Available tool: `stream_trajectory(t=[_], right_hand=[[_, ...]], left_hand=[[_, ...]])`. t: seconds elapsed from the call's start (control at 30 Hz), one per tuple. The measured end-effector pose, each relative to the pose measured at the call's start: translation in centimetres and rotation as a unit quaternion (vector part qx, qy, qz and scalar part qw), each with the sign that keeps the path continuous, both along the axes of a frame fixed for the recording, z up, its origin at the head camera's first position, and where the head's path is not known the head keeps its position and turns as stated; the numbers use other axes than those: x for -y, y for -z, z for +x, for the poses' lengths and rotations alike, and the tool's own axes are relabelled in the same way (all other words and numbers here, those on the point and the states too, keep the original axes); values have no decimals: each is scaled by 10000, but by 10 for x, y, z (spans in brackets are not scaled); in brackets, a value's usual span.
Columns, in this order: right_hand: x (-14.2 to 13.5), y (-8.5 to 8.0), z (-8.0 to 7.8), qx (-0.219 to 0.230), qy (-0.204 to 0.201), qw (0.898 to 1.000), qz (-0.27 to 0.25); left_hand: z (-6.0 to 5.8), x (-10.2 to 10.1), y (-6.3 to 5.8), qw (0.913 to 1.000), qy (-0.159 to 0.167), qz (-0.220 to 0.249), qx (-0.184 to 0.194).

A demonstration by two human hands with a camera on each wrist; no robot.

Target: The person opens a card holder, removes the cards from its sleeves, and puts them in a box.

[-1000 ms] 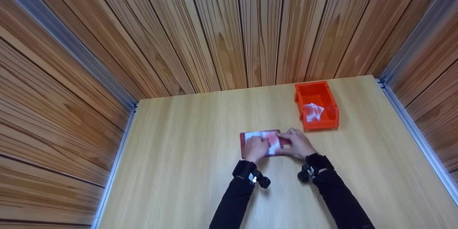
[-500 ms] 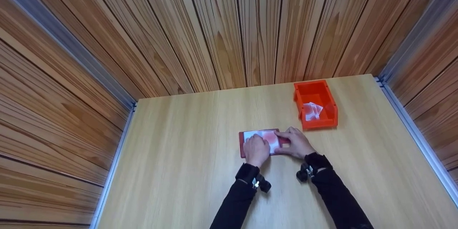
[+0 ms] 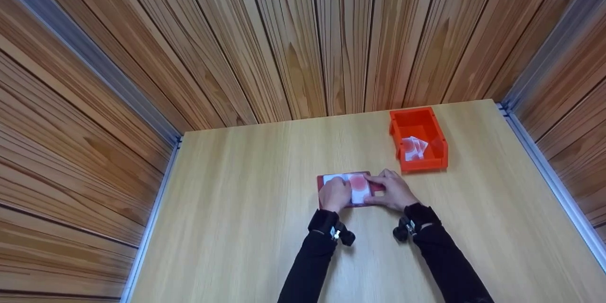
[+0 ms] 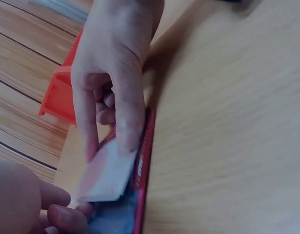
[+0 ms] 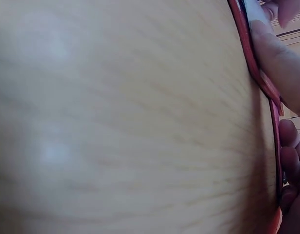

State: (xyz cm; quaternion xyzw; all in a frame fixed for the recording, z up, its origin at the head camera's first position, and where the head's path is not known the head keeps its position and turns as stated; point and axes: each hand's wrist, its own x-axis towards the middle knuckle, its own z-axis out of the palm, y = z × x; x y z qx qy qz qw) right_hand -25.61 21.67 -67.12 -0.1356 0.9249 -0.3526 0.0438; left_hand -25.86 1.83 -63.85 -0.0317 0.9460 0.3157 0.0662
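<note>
A red card holder with clear, shiny pockets lies open on the table in the head view. Over its right part is a white card with a pink round print. My right hand holds this card by two opposite edges, between thumb and index finger, its other fingers curled at the holder's end. Curled over the left part, my left hand has its fingertips at the card's near end and the clear pocket in the left wrist view; it seems to pinch the pocket's edge, which the fingers partly hide.
Behind my right hand stands an orange bin with several similar cards in it. Wood-panelled walls and metal rails bound the light wooden table.
My left hand has shifted slightly left over the card holder and its fingers are more curled, so more of the card's pink print shows. The right hand has stayed in place.
</note>
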Motion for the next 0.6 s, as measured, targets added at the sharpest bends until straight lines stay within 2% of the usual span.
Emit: stream_trajectory(t=[0.13,0.33,0.6], right_hand=[[-1,1,0,-7,3,10000,-31],[-2,2,-1,21,30,10000,-43],[-1,3,-1,39,9,10000,-30]], left_hand=[[0,3,4,9997,181,5,-188],[4,5,7,9988,438,113,-199],[9,6,12,9986,434,193,-231]])
